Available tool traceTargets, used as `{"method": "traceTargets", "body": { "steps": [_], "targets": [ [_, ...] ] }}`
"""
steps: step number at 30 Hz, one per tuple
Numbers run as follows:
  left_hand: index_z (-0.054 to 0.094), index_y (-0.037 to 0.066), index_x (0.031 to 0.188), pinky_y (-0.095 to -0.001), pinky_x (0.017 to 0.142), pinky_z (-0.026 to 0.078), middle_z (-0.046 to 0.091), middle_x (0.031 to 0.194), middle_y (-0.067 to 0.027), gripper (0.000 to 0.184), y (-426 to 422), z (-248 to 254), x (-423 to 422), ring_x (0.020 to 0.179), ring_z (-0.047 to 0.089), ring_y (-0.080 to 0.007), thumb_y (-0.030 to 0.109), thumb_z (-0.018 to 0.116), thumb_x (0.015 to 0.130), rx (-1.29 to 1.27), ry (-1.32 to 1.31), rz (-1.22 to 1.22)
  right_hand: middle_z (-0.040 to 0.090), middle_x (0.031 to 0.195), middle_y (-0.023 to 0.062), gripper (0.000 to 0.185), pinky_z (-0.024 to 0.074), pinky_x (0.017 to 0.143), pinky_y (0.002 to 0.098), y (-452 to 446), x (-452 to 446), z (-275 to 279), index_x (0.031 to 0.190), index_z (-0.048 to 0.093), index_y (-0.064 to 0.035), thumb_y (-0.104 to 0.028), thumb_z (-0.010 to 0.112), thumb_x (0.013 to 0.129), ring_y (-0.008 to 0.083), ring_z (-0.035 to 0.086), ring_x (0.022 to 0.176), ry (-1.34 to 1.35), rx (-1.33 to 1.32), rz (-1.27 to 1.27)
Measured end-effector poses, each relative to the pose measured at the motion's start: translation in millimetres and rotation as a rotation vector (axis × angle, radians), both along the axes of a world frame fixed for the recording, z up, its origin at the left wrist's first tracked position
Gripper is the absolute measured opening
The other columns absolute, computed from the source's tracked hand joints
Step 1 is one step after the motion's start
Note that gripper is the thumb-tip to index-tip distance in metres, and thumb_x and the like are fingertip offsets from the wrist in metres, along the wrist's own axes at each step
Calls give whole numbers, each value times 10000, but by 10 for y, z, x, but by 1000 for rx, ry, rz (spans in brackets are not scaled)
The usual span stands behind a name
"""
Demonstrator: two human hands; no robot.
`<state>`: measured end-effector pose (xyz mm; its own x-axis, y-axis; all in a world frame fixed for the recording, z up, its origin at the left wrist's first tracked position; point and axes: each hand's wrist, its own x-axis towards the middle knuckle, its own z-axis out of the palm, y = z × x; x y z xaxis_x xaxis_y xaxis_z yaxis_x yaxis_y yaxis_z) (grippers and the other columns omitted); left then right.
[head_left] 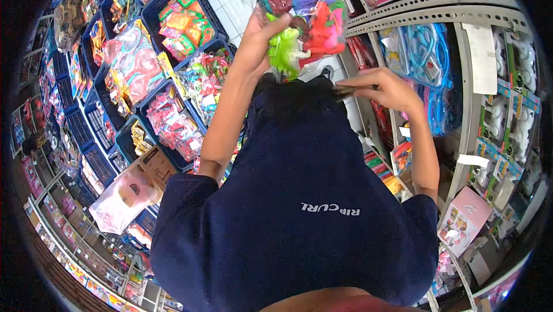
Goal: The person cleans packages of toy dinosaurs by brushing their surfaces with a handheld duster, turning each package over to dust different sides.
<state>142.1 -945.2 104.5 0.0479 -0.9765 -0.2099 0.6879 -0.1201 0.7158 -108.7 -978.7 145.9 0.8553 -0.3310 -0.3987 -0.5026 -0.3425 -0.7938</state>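
Note:
A clear plastic bag of bright toy animals (pixel 322 30), green, red, purple and orange, hangs from my left hand (pixel 256 44), whose thumb and fingers grip its left side. Lower down and to the right, my right hand (pixel 383 88) has its fingers pressed together round the end of a dark fluffy thing (pixel 294 102). That thing lies across the front of my body, just below the bag. Its exact kind is hard to make out. My two hands are apart.
Blue crates (pixel 151 15) of packaged toys fill the left side. A metal shelf (pixel 426 10) with blue toy sets (pixel 426 53) stands close on the right. Pale floor tiles (pixel 230 4) show between them. An open cardboard box (pixel 155 168) is at lower left.

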Motion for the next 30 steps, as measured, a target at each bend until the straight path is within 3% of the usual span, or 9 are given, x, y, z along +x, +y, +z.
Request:
{"method": "traceTargets", "body": {
  "steps": [5, 9, 11, 17, 19, 21, 25, 27, 30],
  "targets": [
    [402, 56, 1161, -283, 813, 402, 512, 1066, -36, 378, -12, -49, 57, 941, 511, -136, 140, 531, 817, 104, 17, 91, 574, 1034, 133, 330, 403, 813, 278, 69, 0, -120, 1059, 556, -38, -53, 567, 729, 206, 553, 938, -228, -98, -428],
    [395, 66, 1172, -284, 779, 438, 512, 1069, -55, 355, -32, -49, 92, 915, 525, -151, 127, 491, 836, 33, 86, 70, 588, 1011, 116, 335, 399, 818, 289, 72, -64, -92, 1062, 545, -11, -67, 575, 733, 198, 549, 935, -90, 21, -308],
    [398, 64, 1162, -282, 736, 464, 526, 1033, -71, 345, -16, -157, 144, 858, 551, -167, 132, 489, 837, 2, 208, 57, 585, 736, 22, 363, 407, 538, 220, 83, -139, -200, 1115, 524, -44, -73, 577, 757, 74, 499, 595, -136, 163, -797],
    [433, 60, 1093, -285, 631, 490, 569, 884, -63, 278, 43, -127, 116, 723, 579, -172, 160, 491, 840, 51, 191, 93, 538, 653, -10, 335, 359, 471, 183, 143, -257, -307, 1116, 519, -35, -105, 549, 789, 44, 438, 521, -164, 146, -634],
    [442, 52, 1072, -285, 611, 491, 572, 850, -69, 263, 71, -201, 168, 693, 579, -172, 177, 484, 845, 74, 167, 77, 539, 645, -4, 200, 359, 464, 193, 133, -241, -295, 962, 580, -11, -98, 557, 783, 47, 442, 504, -213, 258, -888],
    [449, 49, 1056, -283, 608, 490, 572, 835, -69, 254, 63, -223, 175, 684, 578, -172, 190, 479, 848, 5, 353, 18, 524, 615, -2, 93, 351, 451, 198, 176, -283, -381, 788, 561, -8, -100, 548, 789, 45, 445, 493, -124, 169, -732],
    [464, 46, 1024, -279, 596, 489, 575, 830, -69, 250, 72, -244, 211, 677, 578, -170, 227, 472, 851, -6, 415, -6, 519, 601, -1, 88, 349, 442, 202, 268, -300, -397, 735, 545, -4, -80, 557, 778, 48, 443, 491, -141, 235, -889],
    [469, 45, 1015, -280, 591, 489, 578, 825, -71, 251, 95, -212, 203, 682, 581, -169, 234, 474, 850, 43, 417, 50, 565, 637, 17, 102, 394, 479, 199, 235, -344, -404, 837, 589, 7, -47, 576, 751, 65, 490, 513, -188, 272, -882],
    [487, 48, 999, -306, 524, 494, 586, 754, -81, 300, 85, -195, 187, 575, 581, -185, 306, 461, 847, 49, 556, -5, 608, 866, 95, 290, 455, 648, 239, 293, -298, -282, 988, 568, 33, -33, 602, 708, 128, 574, 769, -38, 298, -519]
  ]
}}
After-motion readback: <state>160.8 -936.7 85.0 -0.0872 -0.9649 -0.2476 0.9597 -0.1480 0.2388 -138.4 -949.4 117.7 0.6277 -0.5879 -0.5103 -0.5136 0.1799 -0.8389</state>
